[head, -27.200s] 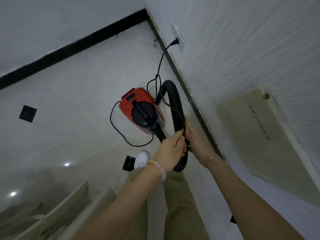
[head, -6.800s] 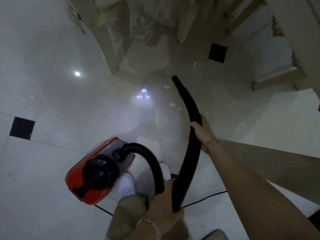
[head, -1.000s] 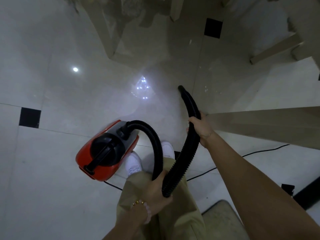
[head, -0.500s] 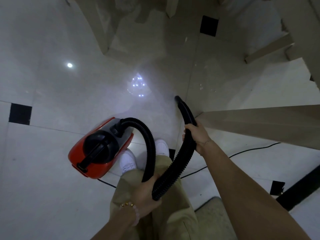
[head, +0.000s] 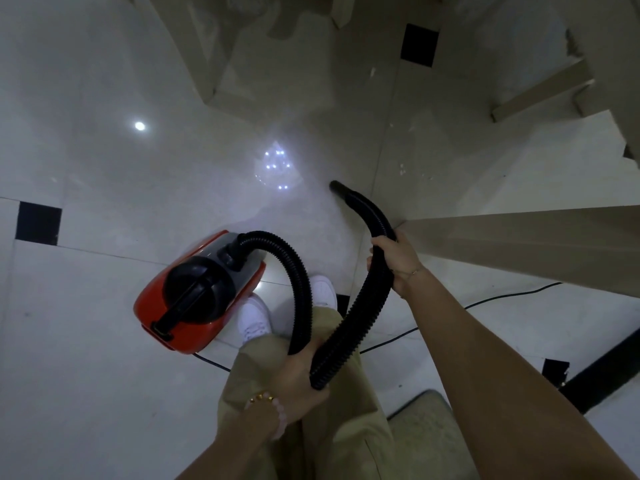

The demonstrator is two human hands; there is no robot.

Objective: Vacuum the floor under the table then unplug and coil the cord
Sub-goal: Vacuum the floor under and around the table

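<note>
Vacuuming in progress: the black hose (head: 363,306) runs through both my hands. The right hand (head: 398,261) is wrapped round it just behind the nozzle (head: 337,187), and the left hand (head: 298,379) is curled about its low bend. The nozzle sits low over the floor (head: 104,323), ahead of my right fingers. Pale crumbs (head: 403,169) lie just beyond it, and a table leg (head: 194,57) stands farther out. The red vacuum (head: 194,296) rests left of my left fingers, and the cord (head: 485,303) trails behind the right wrist. Best, I judge, to sweep slowly with the tip low — feeding slack from the left.
</note>
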